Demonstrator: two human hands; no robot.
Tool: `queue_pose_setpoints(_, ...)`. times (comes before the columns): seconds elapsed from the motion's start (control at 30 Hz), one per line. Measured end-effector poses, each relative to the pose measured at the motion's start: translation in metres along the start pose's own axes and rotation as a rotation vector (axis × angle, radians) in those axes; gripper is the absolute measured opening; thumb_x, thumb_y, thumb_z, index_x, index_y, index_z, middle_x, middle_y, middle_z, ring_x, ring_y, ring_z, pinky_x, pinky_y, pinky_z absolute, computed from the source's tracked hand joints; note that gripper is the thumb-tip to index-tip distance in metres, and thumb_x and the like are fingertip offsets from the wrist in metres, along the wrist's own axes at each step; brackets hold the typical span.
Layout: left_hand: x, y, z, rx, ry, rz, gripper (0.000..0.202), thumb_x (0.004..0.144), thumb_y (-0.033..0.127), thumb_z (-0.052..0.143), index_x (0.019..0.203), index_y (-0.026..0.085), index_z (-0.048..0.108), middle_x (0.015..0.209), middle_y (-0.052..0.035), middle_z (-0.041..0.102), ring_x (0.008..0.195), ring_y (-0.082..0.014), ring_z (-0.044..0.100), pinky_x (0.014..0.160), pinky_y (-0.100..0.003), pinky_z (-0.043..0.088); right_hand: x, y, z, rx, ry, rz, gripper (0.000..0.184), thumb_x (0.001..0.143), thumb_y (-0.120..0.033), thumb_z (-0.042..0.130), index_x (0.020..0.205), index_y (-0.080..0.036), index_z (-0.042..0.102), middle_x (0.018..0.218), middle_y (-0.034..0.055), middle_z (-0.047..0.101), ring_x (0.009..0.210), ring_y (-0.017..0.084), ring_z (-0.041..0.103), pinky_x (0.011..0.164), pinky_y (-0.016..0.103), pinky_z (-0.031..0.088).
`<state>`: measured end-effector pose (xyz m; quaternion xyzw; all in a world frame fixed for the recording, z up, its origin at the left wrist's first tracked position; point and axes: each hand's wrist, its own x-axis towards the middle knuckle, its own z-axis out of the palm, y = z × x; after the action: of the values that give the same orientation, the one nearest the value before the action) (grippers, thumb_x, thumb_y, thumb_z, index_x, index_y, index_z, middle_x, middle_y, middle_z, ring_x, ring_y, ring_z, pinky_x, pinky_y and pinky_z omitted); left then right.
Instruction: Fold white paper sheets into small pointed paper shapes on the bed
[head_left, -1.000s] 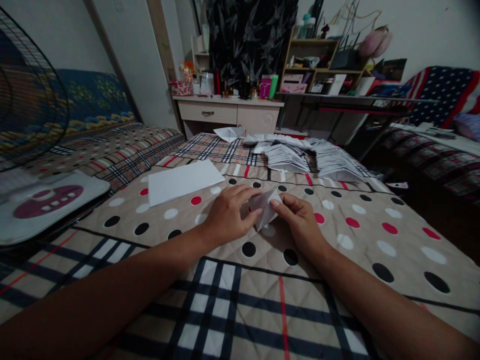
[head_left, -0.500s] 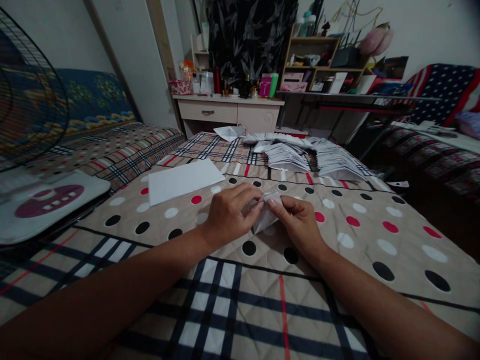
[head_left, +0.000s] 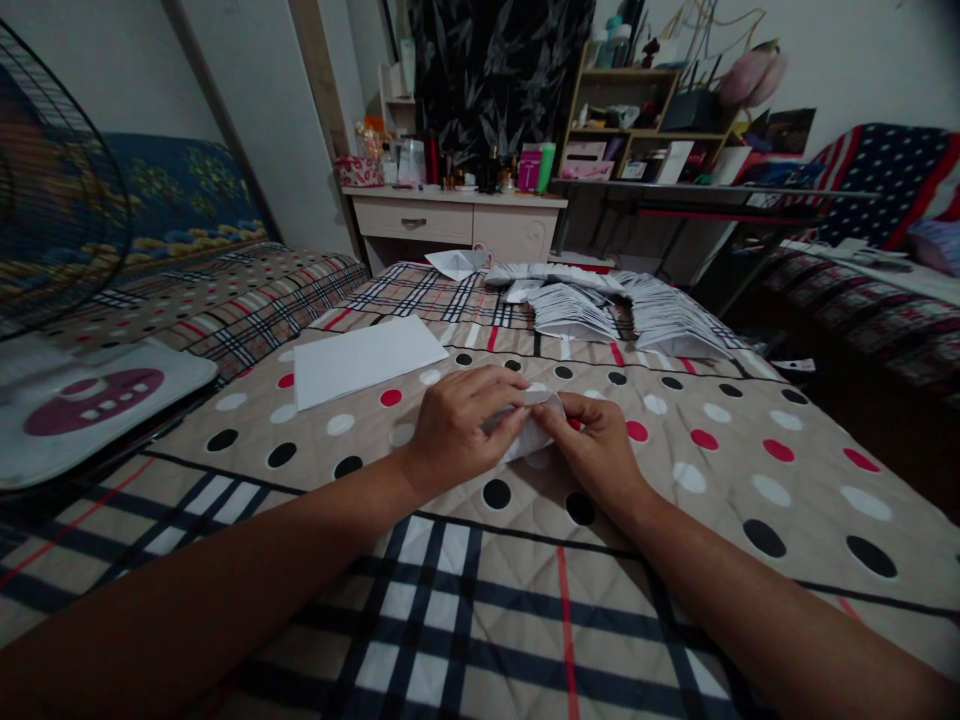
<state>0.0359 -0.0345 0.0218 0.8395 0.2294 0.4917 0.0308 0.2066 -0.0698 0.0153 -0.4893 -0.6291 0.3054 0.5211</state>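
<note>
Between my two hands is a small piece of folded white paper (head_left: 531, 437), held just above the dotted bedspread. My left hand (head_left: 463, 425) grips its left side with thumb and fingers closed. On the right edge, my right hand (head_left: 600, 445) pinches it, the thumb tucked in at a fold. The fingers hide part of the paper. To the left of my hands lies a stack of plain white paper sheets (head_left: 367, 362). Farther back are bundles of folded paper pieces (head_left: 574, 315), with another bundle (head_left: 679, 325) to their right and a single folded piece (head_left: 456, 263) apart.
The bedspread (head_left: 517, 640) is quilted, with plaid and dots. At the left stand a fan (head_left: 67, 200) and a white board-like surface with a purple patch (head_left: 94, 402). Behind the bed are a white dresser (head_left: 442, 220) and a shelf (head_left: 630, 135) on a desk.
The folded paper between my hands has shifted and opened a little at its top edge. My right thumb has moved down into the fold. Both hands stay in nearly the same place.
</note>
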Motion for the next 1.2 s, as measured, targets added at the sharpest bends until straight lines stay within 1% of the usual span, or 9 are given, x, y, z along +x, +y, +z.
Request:
queue_pose_setpoints(0.13, 0.003, 0.000, -0.001, -0.158, -0.004, -0.117, 0.013, 0.090, 0.024, 0.059, 0.083, 0.017, 0.067, 0.088, -0.0045, 0.073, 0.085, -0.0149, 0.068, 0.078, -0.028, 0.052, -0.001, 0.001, -0.001, -0.049, -0.039, -0.053, 0.033, 0.085, -0.038, 0.060, 0.060, -0.017, 0.061, 0.058, 0.0002, 0.053, 0.058, 0.013, 0.047, 0.055, 0.025, 0.036)
queue_pose_setpoints(0.23, 0.006, 0.002, -0.002, -0.252, 0.004, -0.287, 0.008, 0.084, 0.024, 0.068, 0.084, 0.017, 0.067, 0.080, -0.0015, 0.072, 0.074, -0.0125, 0.067, 0.070, -0.023, 0.053, -0.002, 0.002, -0.001, -0.076, -0.055, -0.072, 0.035, 0.086, -0.040, 0.061, 0.060, -0.017, 0.057, 0.059, 0.0001, 0.051, 0.059, 0.013, 0.046, 0.055, 0.025, 0.036)
queue_pose_setpoints(0.33, 0.008, 0.004, -0.001, -0.315, -0.003, -0.396, 0.012, 0.077, 0.023, 0.075, 0.085, 0.016, 0.068, 0.081, -0.0011, 0.073, 0.072, -0.0123, 0.067, 0.067, -0.022, 0.053, -0.002, 0.001, -0.002, -0.058, -0.052, -0.071, 0.034, 0.085, -0.043, 0.062, 0.063, -0.018, 0.056, 0.060, -0.0004, 0.051, 0.059, 0.013, 0.045, 0.054, 0.025, 0.035)
queue_pose_setpoints(0.43, 0.007, 0.003, 0.000, -0.362, -0.008, -0.406, 0.008, 0.080, 0.023, 0.072, 0.082, 0.016, 0.070, 0.078, -0.0013, 0.073, 0.072, -0.0124, 0.067, 0.066, -0.021, 0.053, -0.002, -0.001, -0.004, -0.060, -0.047, -0.098, 0.033, 0.087, -0.044, 0.058, 0.066, -0.019, 0.055, 0.060, -0.0013, 0.049, 0.058, 0.012, 0.044, 0.053, 0.025, 0.034)
queue_pose_setpoints(0.6, 0.005, 0.002, 0.003, -0.365, -0.028, -0.417, 0.008, 0.080, 0.025, 0.073, 0.082, 0.017, 0.072, 0.078, -0.0010, 0.074, 0.071, -0.0127, 0.067, 0.066, -0.021, 0.053, -0.004, -0.004, -0.005, -0.105, -0.026, -0.152, 0.040, 0.094, -0.041, 0.046, 0.060, -0.020, 0.046, 0.056, -0.0029, 0.037, 0.053, 0.011, 0.036, 0.051, 0.026, 0.028)
queue_pose_setpoints(0.77, 0.004, 0.004, 0.004, -0.380, -0.026, -0.421, 0.006, 0.078, 0.022, 0.073, 0.081, 0.017, 0.071, 0.078, -0.0013, 0.074, 0.071, -0.0127, 0.067, 0.066, -0.022, 0.053, -0.004, -0.005, -0.004, -0.132, 0.012, -0.165, 0.038, 0.092, -0.036, 0.049, 0.058, -0.019, 0.046, 0.054, -0.0028, 0.037, 0.052, 0.010, 0.035, 0.049, 0.025, 0.027)
queue_pose_setpoints(0.9, 0.004, 0.005, 0.005, -0.422, -0.063, -0.474, 0.012, 0.078, 0.028, 0.073, 0.082, 0.016, 0.071, 0.078, -0.0016, 0.073, 0.069, -0.0128, 0.066, 0.063, -0.021, 0.052, -0.004, -0.006, -0.002, -0.168, 0.055, -0.178, 0.029, 0.086, -0.035, 0.059, 0.063, -0.019, 0.058, 0.054, -0.0018, 0.048, 0.051, 0.010, 0.042, 0.049, 0.025, 0.032)
queue_pose_setpoints(1.03, 0.007, 0.006, 0.003, -0.460, -0.109, -0.519, 0.016, 0.076, 0.030, 0.075, 0.082, 0.015, 0.071, 0.076, -0.0014, 0.073, 0.066, -0.0119, 0.064, 0.060, -0.021, 0.050, -0.005, -0.005, -0.003, -0.169, 0.029, -0.209, 0.022, 0.085, -0.033, 0.061, 0.068, -0.019, 0.063, 0.059, -0.0005, 0.057, 0.054, 0.012, 0.049, 0.052, 0.025, 0.037)
queue_pose_setpoints(1.2, 0.011, 0.003, -0.001, -0.441, -0.045, -0.517, 0.011, 0.078, 0.024, 0.070, 0.074, 0.014, 0.069, 0.070, -0.0011, 0.070, 0.064, -0.0116, 0.062, 0.059, -0.021, 0.048, -0.005, -0.008, -0.004, -0.116, -0.051, -0.249, 0.015, 0.084, -0.033, 0.063, 0.078, -0.020, 0.065, 0.070, 0.0007, 0.064, 0.066, 0.015, 0.056, 0.063, 0.027, 0.044)
